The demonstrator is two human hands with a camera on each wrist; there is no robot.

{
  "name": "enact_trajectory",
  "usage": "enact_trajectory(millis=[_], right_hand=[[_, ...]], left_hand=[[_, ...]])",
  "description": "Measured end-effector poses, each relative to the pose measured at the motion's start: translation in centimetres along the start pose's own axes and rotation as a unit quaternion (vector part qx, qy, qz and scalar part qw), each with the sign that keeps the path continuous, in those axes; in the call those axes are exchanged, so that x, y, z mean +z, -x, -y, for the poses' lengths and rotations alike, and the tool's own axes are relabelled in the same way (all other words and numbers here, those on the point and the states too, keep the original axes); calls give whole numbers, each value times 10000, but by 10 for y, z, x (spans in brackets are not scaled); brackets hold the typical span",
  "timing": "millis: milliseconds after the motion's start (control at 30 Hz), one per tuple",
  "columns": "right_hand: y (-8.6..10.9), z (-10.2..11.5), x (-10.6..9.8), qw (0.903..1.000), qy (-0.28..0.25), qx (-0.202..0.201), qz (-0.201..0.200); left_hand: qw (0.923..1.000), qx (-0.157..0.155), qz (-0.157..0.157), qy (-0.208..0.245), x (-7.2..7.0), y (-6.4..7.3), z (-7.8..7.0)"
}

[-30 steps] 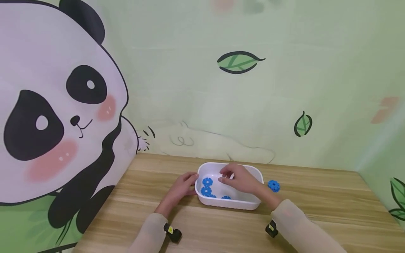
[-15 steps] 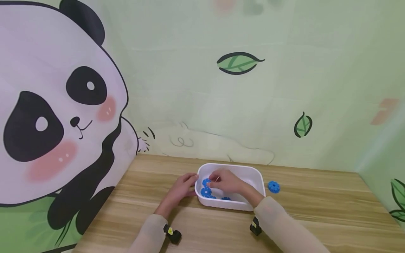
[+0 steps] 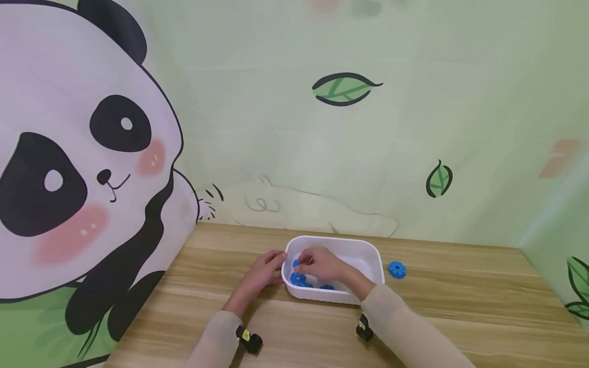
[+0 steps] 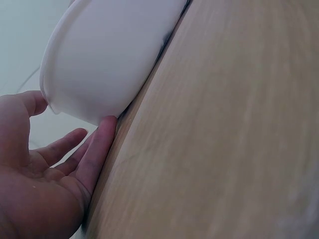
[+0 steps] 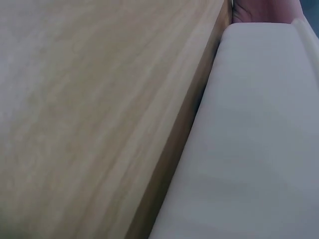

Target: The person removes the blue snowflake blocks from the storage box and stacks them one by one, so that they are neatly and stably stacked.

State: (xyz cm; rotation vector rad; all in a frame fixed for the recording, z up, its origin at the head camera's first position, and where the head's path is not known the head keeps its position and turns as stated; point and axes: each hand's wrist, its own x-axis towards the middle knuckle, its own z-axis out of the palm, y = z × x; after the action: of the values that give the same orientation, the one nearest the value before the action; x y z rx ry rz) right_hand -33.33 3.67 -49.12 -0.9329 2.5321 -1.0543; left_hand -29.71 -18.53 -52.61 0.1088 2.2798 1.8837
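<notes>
A white plastic basin (image 3: 338, 295) stands on the table, with several blue notched interlocking discs (image 3: 297, 279) in its left end. Against the basin's left end rests my left hand (image 3: 264, 272). The left wrist view shows that hand's (image 4: 50, 184) thumb at the rim and extended fingers at the lower wall. My right hand (image 3: 322, 264) reaches inside the basin, thumb and fingertips at one blue disc, which they partly cover. I cannot tell whether they pinch it. The right wrist view shows mainly the basin's outer side (image 5: 254, 134).
Outside the basin, to its right, more blue notched discs (image 3: 397, 270) lie on the wooden table (image 3: 460, 286). Behind the table rises a pale green wall (image 3: 257, 153) printed with a panda and leaves.
My right hand has moved left and slightly down inside the basin, onto the discs at its left end. My left hand has stayed at the basin's left end.
</notes>
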Motion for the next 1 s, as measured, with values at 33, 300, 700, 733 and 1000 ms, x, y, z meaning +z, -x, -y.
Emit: enact_trajectory(millis=[33,300,700,733,1000], right_hand=[[-1,0,1,10000,17,-10,0],[-3,0,6,9994,208,-262,57],[0,-3,9,9987,237,-376,229],[0,-3,9,9988,247,-363,235],[1,-1,10,9989,256,-305,263]], left_hand=[[10000,-1,-1,6,0,0,0],[10000,-45,-4,-9,0,-1,-2],[9997,25,-40,227,0,-1,0],[9998,25,-39,216,0,0,0],[9997,13,-50,221,1,0,0]])
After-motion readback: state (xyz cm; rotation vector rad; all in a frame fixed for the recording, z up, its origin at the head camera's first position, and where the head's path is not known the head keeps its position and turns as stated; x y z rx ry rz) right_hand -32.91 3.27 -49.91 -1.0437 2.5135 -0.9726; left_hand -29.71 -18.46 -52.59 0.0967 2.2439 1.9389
